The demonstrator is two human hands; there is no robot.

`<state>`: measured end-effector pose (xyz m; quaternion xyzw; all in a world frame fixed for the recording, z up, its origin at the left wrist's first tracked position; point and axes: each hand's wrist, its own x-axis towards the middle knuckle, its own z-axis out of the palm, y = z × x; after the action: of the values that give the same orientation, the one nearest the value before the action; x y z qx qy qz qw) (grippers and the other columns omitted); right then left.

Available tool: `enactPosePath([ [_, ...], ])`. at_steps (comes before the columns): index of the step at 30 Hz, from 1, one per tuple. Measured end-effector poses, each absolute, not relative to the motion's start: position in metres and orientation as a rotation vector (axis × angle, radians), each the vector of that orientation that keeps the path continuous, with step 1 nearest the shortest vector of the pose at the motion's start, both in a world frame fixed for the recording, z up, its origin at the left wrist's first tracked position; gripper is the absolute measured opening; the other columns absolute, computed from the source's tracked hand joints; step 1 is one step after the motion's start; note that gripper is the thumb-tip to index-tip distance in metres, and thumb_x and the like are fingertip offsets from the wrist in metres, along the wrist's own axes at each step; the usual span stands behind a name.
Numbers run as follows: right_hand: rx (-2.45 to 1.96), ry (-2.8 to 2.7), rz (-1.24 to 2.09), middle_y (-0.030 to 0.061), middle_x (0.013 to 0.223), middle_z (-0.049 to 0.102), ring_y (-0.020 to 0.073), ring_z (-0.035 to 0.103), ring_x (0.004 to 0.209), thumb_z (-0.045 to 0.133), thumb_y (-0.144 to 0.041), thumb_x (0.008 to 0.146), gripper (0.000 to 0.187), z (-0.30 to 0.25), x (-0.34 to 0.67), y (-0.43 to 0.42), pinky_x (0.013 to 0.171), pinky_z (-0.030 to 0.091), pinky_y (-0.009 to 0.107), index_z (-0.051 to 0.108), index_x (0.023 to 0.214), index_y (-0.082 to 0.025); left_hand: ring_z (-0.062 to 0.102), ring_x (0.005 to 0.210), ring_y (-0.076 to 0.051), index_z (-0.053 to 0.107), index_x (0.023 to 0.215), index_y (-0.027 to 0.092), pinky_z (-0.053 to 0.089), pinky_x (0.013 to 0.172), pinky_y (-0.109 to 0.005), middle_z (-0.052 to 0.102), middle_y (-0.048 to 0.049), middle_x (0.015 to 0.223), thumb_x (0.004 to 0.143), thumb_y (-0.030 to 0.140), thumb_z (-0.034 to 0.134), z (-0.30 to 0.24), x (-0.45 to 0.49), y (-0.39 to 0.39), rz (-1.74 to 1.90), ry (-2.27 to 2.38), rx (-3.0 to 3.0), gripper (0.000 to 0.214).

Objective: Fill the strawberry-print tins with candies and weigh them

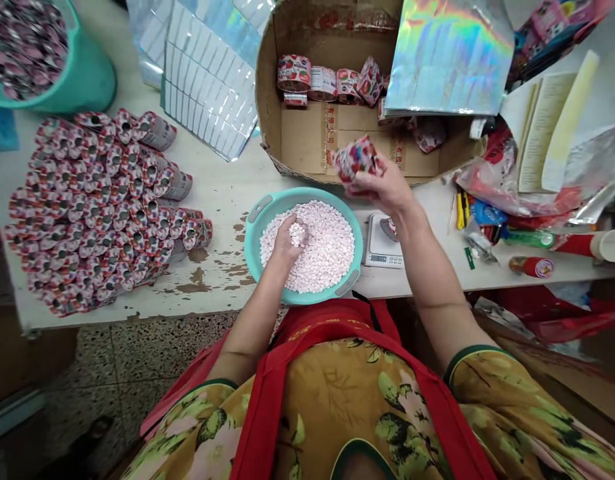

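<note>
My left hand [283, 250] is in a teal basin [253, 248], its fingers curled round a scoop of small pale pink tablets [297, 234]. More tablets [327, 250] of the same kind fill the basin. My right hand [385, 187] grips a red and white printed packet [356, 160] above the near edge of a cardboard box [307, 143]. Below my right forearm is a small digital scale [380, 247]. A round printed piece [390, 229] on it is partly hidden by the arm.
Stacked printed tubes [97, 207] cover the table's left side. A teal tub [87, 73] stands behind them. Rolls of printed packaging [294, 72] lie in the box. Shiny label sheets [207, 80] lie at the back. Pens, a red jar [530, 267] and bags crowd the right.
</note>
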<state>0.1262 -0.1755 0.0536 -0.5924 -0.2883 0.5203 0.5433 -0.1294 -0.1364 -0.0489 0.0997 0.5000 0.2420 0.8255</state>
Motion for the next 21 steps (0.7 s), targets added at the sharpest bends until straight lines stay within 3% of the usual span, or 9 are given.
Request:
enactPosePath([
  [2,-1.436,-0.807,1.141,0.003,0.112,0.068,0.022,0.066,0.1,0.084,-0.054,0.068,0.069,0.06,0.101,-0.205,0.084,0.056,0.037,0.056,0.125,-0.027,0.049,0.041,-0.008,0.05,0.072,0.019,0.028,0.034,-0.018,0.056,0.0028,0.057,0.085,0.034,0.067,-0.034,-0.132,-0.136,0.471,1.033,0.187,0.026],
  [5,-1.592,-1.063,0.995,0.0034,0.115,0.068,0.0244,0.064,0.107,0.083,-0.045,0.072,0.057,0.05,0.059,-0.233,0.094,0.052,0.041,0.061,0.121,-0.026,0.043,0.037,-0.007,0.046,0.07,0.019,0.022,0.032,-0.017,0.051,0.0035,0.054,0.089,0.037,0.063,0.003,-0.14,-0.137,0.453,0.948,0.208,0.031],
  [10,-1.857,-1.448,0.965,0.006,0.107,0.071,0.0256,0.064,0.1,0.077,-0.03,0.077,0.037,0.027,-0.008,-0.246,0.091,0.048,0.037,0.069,0.113,-0.022,0.047,0.043,-0.007,0.044,0.065,0.019,0.036,0.039,-0.019,0.047,0.0032,0.056,0.089,0.045,0.063,0.05,-0.138,-0.154,0.707,0.845,0.44,0.04],
  [14,-2.028,-1.525,0.934,0.0085,0.102,0.071,0.0266,0.064,0.098,0.07,-0.025,0.079,0.028,0.027,-0.035,-0.245,0.084,0.047,0.034,0.07,0.106,-0.018,0.059,0.056,-0.009,0.045,0.066,0.019,0.05,0.055,-0.023,0.053,0.0029,0.063,0.082,0.044,0.071,0.046,-0.128,-0.169,0.981,0.907,0.617,0.04],
  [21,-2.069,-1.366,0.909,0.007,0.108,0.072,0.0263,0.066,0.102,0.066,-0.023,0.078,0.033,0.028,-0.045,-0.247,0.086,0.049,0.033,0.07,0.11,-0.02,0.059,0.054,-0.01,0.05,0.07,0.019,0.048,0.054,-0.024,0.058,0.0032,0.065,0.08,0.05,0.074,0.028,-0.124,-0.174,1.088,0.95,0.647,0.041],
])
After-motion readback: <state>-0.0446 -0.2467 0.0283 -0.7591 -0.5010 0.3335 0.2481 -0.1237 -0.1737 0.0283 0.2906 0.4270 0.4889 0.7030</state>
